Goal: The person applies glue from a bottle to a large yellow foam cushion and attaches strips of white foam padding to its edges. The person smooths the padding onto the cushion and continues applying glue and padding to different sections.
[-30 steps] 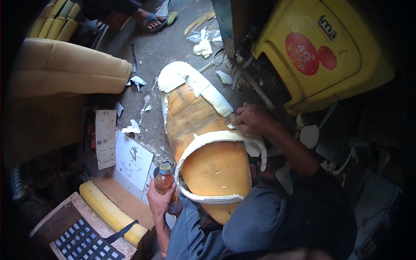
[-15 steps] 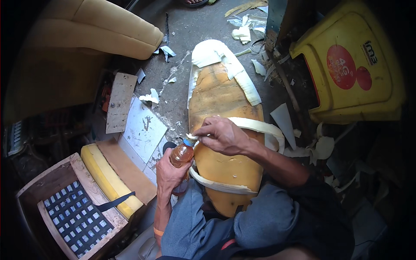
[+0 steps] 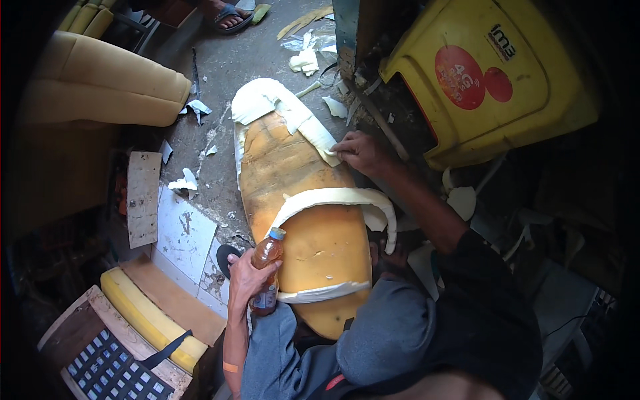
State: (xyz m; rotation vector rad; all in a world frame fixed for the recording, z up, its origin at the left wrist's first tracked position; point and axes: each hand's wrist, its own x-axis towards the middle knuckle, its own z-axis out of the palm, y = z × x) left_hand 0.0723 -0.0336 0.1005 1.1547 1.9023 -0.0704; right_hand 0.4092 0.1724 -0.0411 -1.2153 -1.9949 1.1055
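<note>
The right hand has left the bottle and now rests at the far right edge of the orange foam seat cushion, its fingertips pinching or pressing the end of the white foam strip that runs along the cushion's upper part; half a second ago that hand was at the cap of the bottle. The left hand is closed around the small bottle of amber liquid, held upright just beside the cushion's left edge, its pale blue cap on. The cushion lies lengthwise on the concrete floor and reaches up onto the person's lap, with a second white foam band looped across its middle. So the work seems to have shifted from the bottle back to the strip, likely seating it against the foam.
</note>
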